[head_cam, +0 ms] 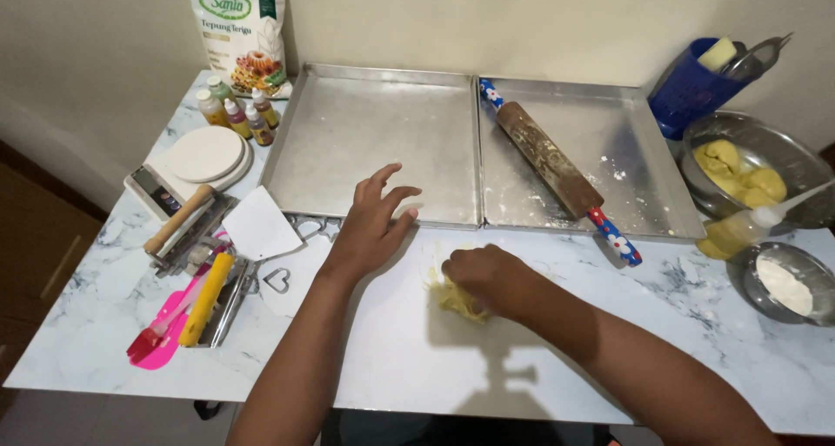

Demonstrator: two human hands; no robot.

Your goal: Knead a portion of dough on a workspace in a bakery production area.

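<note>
Right hand (pixel 489 276) I've got closed over the yellow dough lump (pixel 454 300) on the marble table (pixel 417 359); left hand (pixel 372 224) hovers empty, fingers spread, by the left baking tray (pixel 374 142)

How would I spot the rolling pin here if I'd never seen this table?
Find the two metal baking trays side by side at the back of the marble table. The rolling pin lies diagonally across the right tray. It alone has a brown wooden barrel with blue and red flowered handles.

bare marble (pixel 417 359) before trays (pixel 374 142)
</note>
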